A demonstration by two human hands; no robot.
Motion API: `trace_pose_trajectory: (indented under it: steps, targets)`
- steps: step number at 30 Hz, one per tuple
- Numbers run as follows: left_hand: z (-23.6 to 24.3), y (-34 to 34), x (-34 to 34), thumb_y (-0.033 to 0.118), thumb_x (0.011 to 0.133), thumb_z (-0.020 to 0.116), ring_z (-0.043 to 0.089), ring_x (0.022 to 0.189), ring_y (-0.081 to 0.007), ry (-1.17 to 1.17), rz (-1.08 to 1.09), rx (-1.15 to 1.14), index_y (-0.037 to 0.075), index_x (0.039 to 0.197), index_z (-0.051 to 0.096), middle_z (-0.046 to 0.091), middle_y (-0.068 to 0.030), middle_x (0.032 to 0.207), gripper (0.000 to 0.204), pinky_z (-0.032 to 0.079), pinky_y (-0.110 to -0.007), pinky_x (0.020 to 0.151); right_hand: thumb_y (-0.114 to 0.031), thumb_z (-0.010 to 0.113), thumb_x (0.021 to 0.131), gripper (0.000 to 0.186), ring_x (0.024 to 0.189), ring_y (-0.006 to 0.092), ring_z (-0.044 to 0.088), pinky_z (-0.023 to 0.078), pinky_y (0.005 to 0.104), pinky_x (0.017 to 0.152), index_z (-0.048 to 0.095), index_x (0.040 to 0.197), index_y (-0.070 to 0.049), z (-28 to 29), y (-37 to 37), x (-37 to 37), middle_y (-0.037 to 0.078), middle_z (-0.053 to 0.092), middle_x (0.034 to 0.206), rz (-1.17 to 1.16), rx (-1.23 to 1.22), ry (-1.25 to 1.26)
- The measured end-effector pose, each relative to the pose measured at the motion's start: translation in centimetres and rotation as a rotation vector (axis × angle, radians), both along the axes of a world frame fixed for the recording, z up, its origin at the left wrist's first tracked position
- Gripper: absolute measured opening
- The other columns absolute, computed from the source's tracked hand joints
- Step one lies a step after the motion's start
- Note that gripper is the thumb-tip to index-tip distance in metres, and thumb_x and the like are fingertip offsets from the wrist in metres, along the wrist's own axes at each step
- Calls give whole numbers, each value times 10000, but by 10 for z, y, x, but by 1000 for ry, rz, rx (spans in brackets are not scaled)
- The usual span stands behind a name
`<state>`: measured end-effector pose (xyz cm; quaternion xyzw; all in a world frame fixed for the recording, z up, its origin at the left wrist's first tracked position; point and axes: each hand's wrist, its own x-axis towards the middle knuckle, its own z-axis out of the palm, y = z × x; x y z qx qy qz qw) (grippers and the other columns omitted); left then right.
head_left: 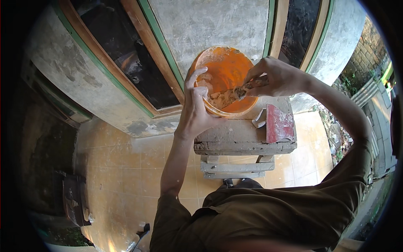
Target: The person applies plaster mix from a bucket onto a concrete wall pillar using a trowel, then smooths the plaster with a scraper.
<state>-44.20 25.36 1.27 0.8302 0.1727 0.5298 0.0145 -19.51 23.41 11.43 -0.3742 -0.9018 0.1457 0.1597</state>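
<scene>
An orange bucket [226, 63] is tilted with its mouth toward me, its inner wall smeared with pale plaster. My left hand [195, 101] grips its rim on the left side, the thumb and fingers whitened. In my right hand [273, 77] is a plaster-caked trowel [228, 97], its blade inside the bucket's mouth against the lower wall. The fingers wrap round the handle, which is partly hidden. Below the bucket is a worn wooden bench [235, 134]. On its right side lies a red, white-smudged flat piece [280, 124] beside a small whitish curved piece [260, 119].
A patchy grey plastered wall [210, 25] rises just beyond the bench, with wood-framed dark windows [121, 50] edged in green. Yellowish tiles [159, 176] cover the floor. A dark case-like object [74, 197] stands at the left. Rubble and grey blocks [378, 138] lie at the right.
</scene>
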Motion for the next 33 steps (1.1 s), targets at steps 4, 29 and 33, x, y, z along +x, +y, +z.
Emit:
trace_pose_trajectory:
  steps: [4, 29, 33]
  targets:
    - [-9, 16, -10, 274, 481, 958, 370, 1281, -346, -93, 28, 25, 53, 1160, 309, 288, -209, 1361, 965, 428, -440, 1006, -201, 737, 833, 257, 704, 143, 682, 542, 284, 604, 721, 986, 4, 9, -17, 20, 116, 719, 828, -143, -100, 84]
    - [-9, -44, -7, 345, 605, 893, 226, 1395, -364, -110, 371, -133, 114, 1441, 106, 106, -174, 1518, 1171, 257, -495, 1137, -218, 713, 822, 449, 576, 94, 550, 431, 215, 476, 550, 1107, 89, -79, -122, 161, 95, 636, 814, -457, -602, 889]
    - [-69, -92, 15, 243, 685, 833, 427, 1225, -334, -447, 371, 158, 63, 1353, 338, 378, -184, 1380, 851, 348, -472, 1048, -116, 702, 858, 358, 630, 84, 571, 458, 220, 501, 550, 1112, 87, -105, -130, 166, 83, 645, 861, -444, -637, 808]
